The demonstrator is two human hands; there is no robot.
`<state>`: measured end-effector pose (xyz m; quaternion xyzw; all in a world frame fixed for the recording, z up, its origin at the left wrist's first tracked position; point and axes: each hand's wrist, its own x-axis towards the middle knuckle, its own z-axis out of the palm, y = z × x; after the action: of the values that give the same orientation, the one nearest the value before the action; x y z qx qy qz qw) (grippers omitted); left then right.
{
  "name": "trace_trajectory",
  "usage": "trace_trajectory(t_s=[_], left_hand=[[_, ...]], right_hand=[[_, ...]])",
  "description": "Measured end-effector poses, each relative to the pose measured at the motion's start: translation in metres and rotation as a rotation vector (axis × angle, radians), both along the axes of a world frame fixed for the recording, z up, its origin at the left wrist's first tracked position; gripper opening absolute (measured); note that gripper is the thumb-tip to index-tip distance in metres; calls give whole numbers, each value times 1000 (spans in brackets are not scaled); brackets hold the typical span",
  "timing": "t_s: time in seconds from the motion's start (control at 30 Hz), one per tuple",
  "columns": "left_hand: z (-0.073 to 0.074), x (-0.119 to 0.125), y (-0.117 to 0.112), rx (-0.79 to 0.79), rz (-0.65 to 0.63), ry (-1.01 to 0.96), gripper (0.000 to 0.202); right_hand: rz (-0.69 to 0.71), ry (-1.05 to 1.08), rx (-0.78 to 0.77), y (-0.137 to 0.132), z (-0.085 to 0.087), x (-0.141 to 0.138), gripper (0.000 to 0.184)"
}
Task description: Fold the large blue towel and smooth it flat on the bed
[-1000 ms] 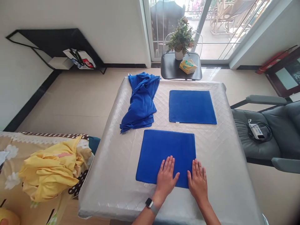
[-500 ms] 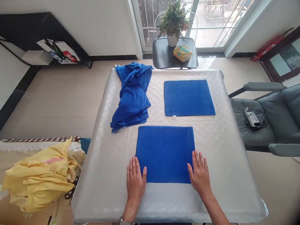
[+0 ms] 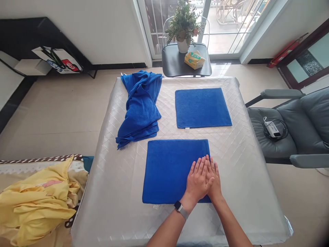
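A blue towel (image 3: 168,171) lies flat in a neat rectangle near the front of the table. My left hand (image 3: 197,180) rests palm down on its right part, fingers stretched out, a watch on the wrist. Beside it, at the towel's right edge, my right hand (image 3: 214,178) also lies flat, partly covered by the left hand. Farther back is a second flat blue towel (image 3: 203,108) with a small white tag at its front edge. At the far left of the table sits a loose, rumpled heap of blue towels (image 3: 141,106).
A pale quilted cover (image 3: 115,192) spans the table. Behind it stands a dark chair (image 3: 169,65) bearing a potted plant (image 3: 183,31) and a tissue pack (image 3: 194,60). To the right is a grey armchair (image 3: 295,118) with a corded white device (image 3: 272,129). Yellow cloth (image 3: 38,202) lies at left.
My left hand has moved right across the front towel, from its left edge to its right part, meeting my right hand. The view has shifted slightly.
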<state>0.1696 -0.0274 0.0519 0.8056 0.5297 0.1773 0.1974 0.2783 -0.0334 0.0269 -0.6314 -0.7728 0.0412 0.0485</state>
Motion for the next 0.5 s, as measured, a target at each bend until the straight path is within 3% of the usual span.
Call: trace_trajectory(t_s=[0.3, 0.5], left_hand=[[-11, -85, -25, -49, 276, 245, 64], [-21, -146, -50, -64, 591, 294, 64]], right_hand=[[-69, 22, -26, 4, 5, -5, 65], [-59, 12, -52, 5, 8, -3, 65]])
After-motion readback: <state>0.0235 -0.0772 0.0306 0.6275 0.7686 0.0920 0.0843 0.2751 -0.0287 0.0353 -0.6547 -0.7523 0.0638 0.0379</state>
